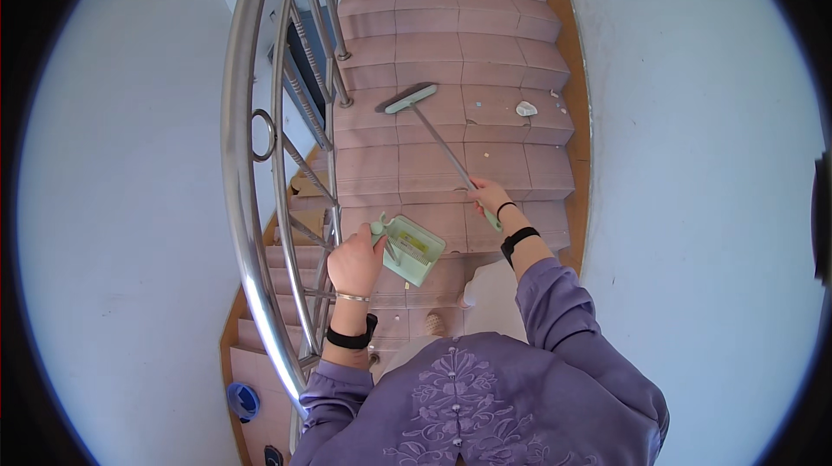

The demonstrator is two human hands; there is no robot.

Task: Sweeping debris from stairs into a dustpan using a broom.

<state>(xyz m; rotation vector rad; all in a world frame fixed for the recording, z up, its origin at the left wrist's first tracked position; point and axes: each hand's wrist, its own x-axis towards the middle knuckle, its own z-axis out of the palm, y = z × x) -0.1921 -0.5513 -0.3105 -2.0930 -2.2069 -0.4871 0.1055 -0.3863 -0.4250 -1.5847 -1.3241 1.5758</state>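
Step judged: sweeping stairs (429, 48). Right hand (490, 195) clamped on broom (443, 145); left hand (356, 262) seemingly clamped on dustpan (419, 270). Next likely calls for reaching white scrap (526, 108).

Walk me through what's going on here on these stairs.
Someone in an embroidered purple top is on a pink tiled staircase. The right-hand grip is closed on a broom, its head reaching up the steps toward the metal railing side. The left-hand grip holds a pale green dustpan. A white scrap lies to the right of the broom's head, with small bits scattered about.
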